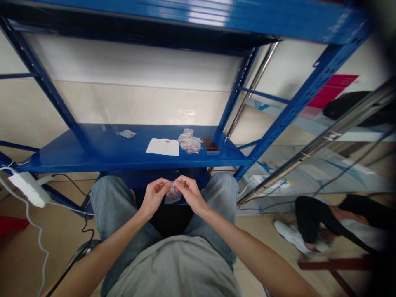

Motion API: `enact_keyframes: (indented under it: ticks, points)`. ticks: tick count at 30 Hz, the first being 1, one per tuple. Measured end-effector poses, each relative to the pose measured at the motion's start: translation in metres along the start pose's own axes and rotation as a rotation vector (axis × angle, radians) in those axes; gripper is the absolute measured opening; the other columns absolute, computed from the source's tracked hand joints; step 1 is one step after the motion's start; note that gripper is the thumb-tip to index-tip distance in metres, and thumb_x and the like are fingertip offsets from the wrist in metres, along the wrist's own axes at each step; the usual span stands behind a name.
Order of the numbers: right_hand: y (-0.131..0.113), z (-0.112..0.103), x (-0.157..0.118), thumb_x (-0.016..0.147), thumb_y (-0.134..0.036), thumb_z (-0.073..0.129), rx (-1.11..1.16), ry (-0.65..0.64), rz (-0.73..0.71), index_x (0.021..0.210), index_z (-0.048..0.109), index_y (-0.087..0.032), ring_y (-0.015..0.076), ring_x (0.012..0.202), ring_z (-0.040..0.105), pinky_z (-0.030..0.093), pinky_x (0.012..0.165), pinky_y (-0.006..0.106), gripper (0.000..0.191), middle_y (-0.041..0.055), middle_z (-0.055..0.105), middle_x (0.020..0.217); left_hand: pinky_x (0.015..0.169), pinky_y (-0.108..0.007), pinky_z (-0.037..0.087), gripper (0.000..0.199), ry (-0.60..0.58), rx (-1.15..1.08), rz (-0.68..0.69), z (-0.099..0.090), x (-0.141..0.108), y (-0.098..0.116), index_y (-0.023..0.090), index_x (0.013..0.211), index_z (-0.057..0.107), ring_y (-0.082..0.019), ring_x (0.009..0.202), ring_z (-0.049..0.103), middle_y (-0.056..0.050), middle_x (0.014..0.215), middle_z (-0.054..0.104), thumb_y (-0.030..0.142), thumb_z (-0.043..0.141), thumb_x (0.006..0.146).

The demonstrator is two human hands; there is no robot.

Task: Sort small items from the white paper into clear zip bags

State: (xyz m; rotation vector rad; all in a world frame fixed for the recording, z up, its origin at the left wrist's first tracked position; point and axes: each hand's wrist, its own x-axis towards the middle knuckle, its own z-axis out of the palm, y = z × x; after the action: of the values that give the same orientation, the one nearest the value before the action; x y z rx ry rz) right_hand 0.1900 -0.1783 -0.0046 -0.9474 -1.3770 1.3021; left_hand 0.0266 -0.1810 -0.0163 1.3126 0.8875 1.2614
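Between my knees, in front of the shelf edge, a small clear plastic bag (pixel 173 195) hangs from my fingers, with small pieces inside that are too blurred to name. My left hand (pixel 155 195) pinches its top edge on the left. On the right, the fingers of my right hand (pixel 189 190) are closed on the same top edge. On the blue shelf (pixel 102 154) beyond lie a white paper (pixel 163 147), clear bags with copper-coloured pieces (pixel 191 145), a dark object (pixel 210 145) to their right, and a flat clear bag (pixel 127 133) at the left.
Blue uprights (pixel 278 107) and an upper beam (pixel 198 16) frame the shelf. A white power strip (pixel 29 189) with cables hangs at the left. Another person's leg and white shoe (pixel 292 236) show at the right, near a metal pole (pixel 305 154).
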Motion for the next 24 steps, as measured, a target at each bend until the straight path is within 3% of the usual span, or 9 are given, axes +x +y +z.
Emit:
enact_keyframes:
  ticks: [5, 13, 20, 24]
  points:
    - [-0.001, 0.001, 0.000, 0.085, -0.053, 0.068, 0.014, -0.044, 0.066, 0.082, 0.064, -0.020, 0.0152, 0.065, 0.059, 0.047, 0.061, 0.027, 0.034, -0.0004, 0.063, 0.070, 0.069, -0.027, 0.049, 0.031, -0.055, 0.033, -0.013, -0.003, 0.001, 0.002, 0.015, 0.081, 0.068, -0.016, 0.070, 0.063, -0.004, 0.075, 0.069, 0.045, 0.070, 0.086]
    - [-0.005, -0.007, 0.010, 0.074, -0.043, 0.081, 0.067, 0.039, 0.062, 0.067, 0.064, -0.018, 0.0158, 0.065, 0.060, 0.046, 0.070, 0.029, 0.030, 0.0014, 0.068, 0.064, 0.075, -0.028, 0.050, 0.027, -0.027, 0.076, 0.041, -0.006, 0.005, 0.011, 0.015, 0.082, 0.072, -0.018, 0.076, 0.067, -0.007, 0.081, 0.074, 0.041, 0.069, 0.088]
    - [0.007, -0.013, 0.012, 0.082, -0.047, 0.073, -0.064, -0.040, 0.032, 0.077, 0.072, -0.017, 0.0162, 0.066, 0.062, 0.045, 0.068, 0.029, 0.030, 0.0023, 0.068, 0.068, 0.070, -0.027, 0.047, 0.031, -0.057, 0.289, 0.087, -0.007, 0.009, -0.001, 0.015, 0.079, 0.070, -0.017, 0.071, 0.063, -0.005, 0.077, 0.071, 0.045, 0.068, 0.088]
    - [0.004, -0.011, 0.009, 0.081, -0.048, 0.074, -0.024, -0.096, 0.080, 0.075, 0.072, -0.017, 0.0169, 0.066, 0.063, 0.046, 0.069, 0.029, 0.031, 0.0029, 0.069, 0.068, 0.067, -0.026, 0.046, 0.032, -0.073, 0.281, 0.080, -0.006, 0.004, 0.002, 0.016, 0.078, 0.070, -0.017, 0.070, 0.062, -0.005, 0.075, 0.071, 0.046, 0.064, 0.090]
